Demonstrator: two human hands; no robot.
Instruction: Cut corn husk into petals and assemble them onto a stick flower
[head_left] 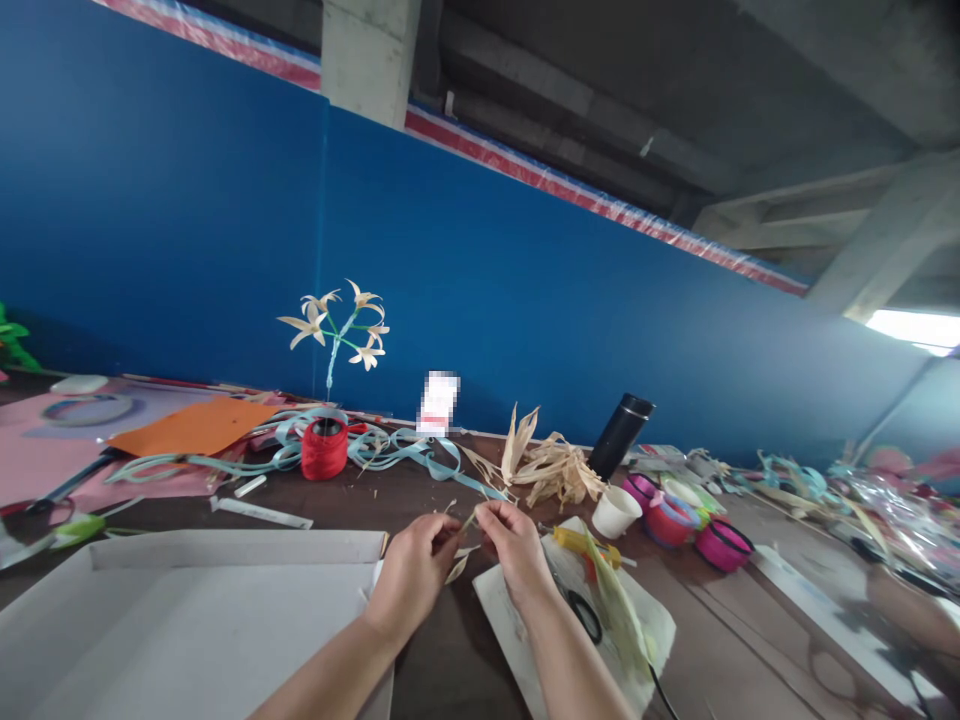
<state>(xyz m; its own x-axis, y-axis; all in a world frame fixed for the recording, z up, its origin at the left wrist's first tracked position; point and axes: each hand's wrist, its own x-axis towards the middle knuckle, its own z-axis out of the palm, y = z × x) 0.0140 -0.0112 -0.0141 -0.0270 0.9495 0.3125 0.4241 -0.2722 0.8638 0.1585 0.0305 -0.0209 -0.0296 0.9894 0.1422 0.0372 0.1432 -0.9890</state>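
Observation:
My left hand [420,567] and my right hand [512,545] are close together above the brown table, each closed in a pinch. Between their fingertips runs a thin pale strip [469,520] that looks like corn husk. Below the fingers, near my left hand, lies a small piece of husk [459,568]. Beyond the hands is a pile of dried corn husks [559,470], with a light blue ribbon [442,462] beside it. Under my right forearm a white sheet [499,610] carries scissors [585,615], a yellow glue gun [574,542] and a greenish corn husk [619,600].
A white box lid [247,548] fills the front left. Behind it stand red ribbon spool [324,450] and husk flowers [330,335]. A black bottle [621,437], white cup [616,512] and pink container [724,545] stand right. Another person's arm [911,610] is at the right edge.

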